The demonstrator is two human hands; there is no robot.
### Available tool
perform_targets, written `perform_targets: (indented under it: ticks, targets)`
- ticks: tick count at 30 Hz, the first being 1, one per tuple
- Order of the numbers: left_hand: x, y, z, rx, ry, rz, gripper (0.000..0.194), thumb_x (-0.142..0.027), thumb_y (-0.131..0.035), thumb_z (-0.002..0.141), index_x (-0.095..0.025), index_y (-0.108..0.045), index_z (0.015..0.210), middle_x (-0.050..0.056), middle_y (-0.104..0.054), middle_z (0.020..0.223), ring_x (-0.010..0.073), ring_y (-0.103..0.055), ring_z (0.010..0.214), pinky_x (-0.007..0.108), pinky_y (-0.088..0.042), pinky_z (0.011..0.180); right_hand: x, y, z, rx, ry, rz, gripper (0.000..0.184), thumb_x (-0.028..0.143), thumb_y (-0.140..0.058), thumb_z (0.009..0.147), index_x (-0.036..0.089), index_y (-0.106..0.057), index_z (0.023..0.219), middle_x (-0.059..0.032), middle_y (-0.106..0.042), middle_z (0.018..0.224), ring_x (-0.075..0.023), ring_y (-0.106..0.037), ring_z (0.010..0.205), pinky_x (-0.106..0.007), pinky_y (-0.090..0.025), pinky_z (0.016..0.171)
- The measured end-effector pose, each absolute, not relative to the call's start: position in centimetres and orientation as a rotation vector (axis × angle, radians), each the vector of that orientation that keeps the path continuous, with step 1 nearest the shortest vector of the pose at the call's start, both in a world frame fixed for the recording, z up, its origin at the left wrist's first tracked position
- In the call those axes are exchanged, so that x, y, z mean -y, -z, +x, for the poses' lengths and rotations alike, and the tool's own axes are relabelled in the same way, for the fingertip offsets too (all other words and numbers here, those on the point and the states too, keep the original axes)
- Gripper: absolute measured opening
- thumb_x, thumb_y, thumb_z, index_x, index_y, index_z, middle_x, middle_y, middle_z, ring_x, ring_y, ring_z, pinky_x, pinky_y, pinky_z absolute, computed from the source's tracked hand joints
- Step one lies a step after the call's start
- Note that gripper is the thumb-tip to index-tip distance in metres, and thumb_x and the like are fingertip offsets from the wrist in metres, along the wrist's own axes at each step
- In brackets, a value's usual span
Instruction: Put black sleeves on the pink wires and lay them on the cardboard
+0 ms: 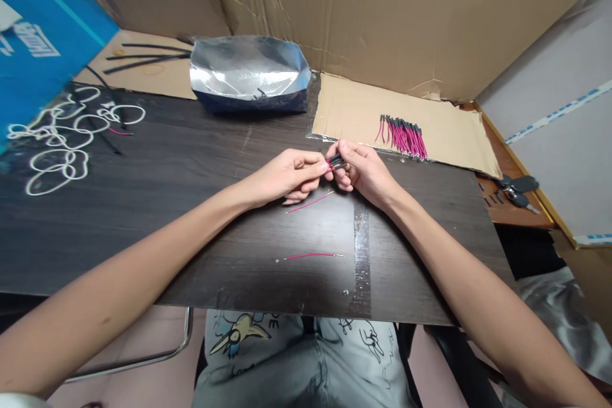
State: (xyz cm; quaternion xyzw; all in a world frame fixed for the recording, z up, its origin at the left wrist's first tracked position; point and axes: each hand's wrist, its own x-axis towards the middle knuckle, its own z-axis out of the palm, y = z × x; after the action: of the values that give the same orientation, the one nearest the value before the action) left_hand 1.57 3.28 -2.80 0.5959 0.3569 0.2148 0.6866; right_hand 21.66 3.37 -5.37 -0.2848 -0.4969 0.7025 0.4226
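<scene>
My left hand (299,175) is closed on a small bunch of red wires with black sleeves (336,160). Opposite it, my right hand (358,166) has its fingers closed around the black-sleeved ends of the same bunch. The two hands meet above the dark table, and their fingers hide most of the wires. Just below the hands lies a single red wire (310,203) with a bare metal end. Closer to the table's front edge is a second red wire (313,255), lying flat with a metal terminal at its right end.
Many red wires with black sleeves (404,137) lie in a row on a cardboard sheet (449,134). An opened silver-lined bag (251,70) stands at the back. White elastic loops (62,140) lie at left, black tubes (148,58) behind them. Keys (519,191) rest at far right.
</scene>
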Motion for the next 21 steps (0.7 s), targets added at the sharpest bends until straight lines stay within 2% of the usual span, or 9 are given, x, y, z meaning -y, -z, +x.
perform_targets:
  ticks: [3,7,12,17,21]
  targets:
    - [-3.22,3.08,1.73,-0.756,-0.464,1.291,0.027,-0.041,-0.056,0.104,-0.016,-0.058,0.092,-0.009,-0.036,0.059,0.0034,-0.027,0.042,0.014,-0.028,0.037,-3.33,5.3,21.76,1.256,-1.765,-0.714,0.046,0.065,-0.071,0.09,0.02,-0.062,0.091,0.002,-0.064,0.065,-0.0058,-0.043,0.049,-0.018,-0.033,0.043]
    - [-3.12,3.53,1.83,-0.67,-0.508,1.268,0.029,-0.042,-0.06,0.101,-0.015,-0.058,0.091,-0.009,-0.031,0.062,0.0048,-0.028,0.048,0.015,-0.031,0.04,-3.26,4.97,21.82,1.268,-1.793,-0.736,0.044,0.063,-0.074,0.088,0.021,-0.062,0.092,0.0034,-0.063,0.063,-0.0056,-0.038,0.048,-0.019,-0.028,0.044]
    - [-3.02,3.61,1.95,-0.639,-0.516,1.26,0.027,-0.04,-0.063,0.099,-0.016,-0.056,0.09,-0.008,-0.032,0.064,0.0053,-0.028,0.051,0.015,-0.031,0.043,-3.27,4.68,21.82,1.266,-1.819,-0.723,0.046,0.062,-0.078,0.084,0.021,-0.058,0.088,0.0058,-0.059,0.06,-0.004,-0.027,0.044,-0.02,-0.02,0.042]
    - [-3.15,3.55,2.07,-0.692,-0.545,1.241,0.031,-0.037,-0.065,0.098,-0.017,-0.05,0.08,-0.007,-0.038,0.064,0.0036,-0.03,0.049,0.015,-0.029,0.042,-3.43,4.65,22.07,1.205,-1.873,-0.697,0.045,0.063,-0.075,0.086,0.02,-0.061,0.089,0.0095,-0.045,0.056,-0.0054,-0.031,0.046,-0.02,-0.023,0.043]
    - [-3.15,3.62,2.13,-0.688,-0.563,1.244,0.032,-0.039,-0.071,0.094,-0.016,-0.052,0.081,-0.007,-0.041,0.063,0.0034,-0.033,0.047,0.016,-0.031,0.041,-3.51,4.92,22.17,1.228,-1.866,-0.681,0.04,0.057,-0.077,0.088,0.02,-0.063,0.09,0.0102,-0.043,0.055,-0.0055,-0.032,0.046,-0.019,-0.024,0.043]
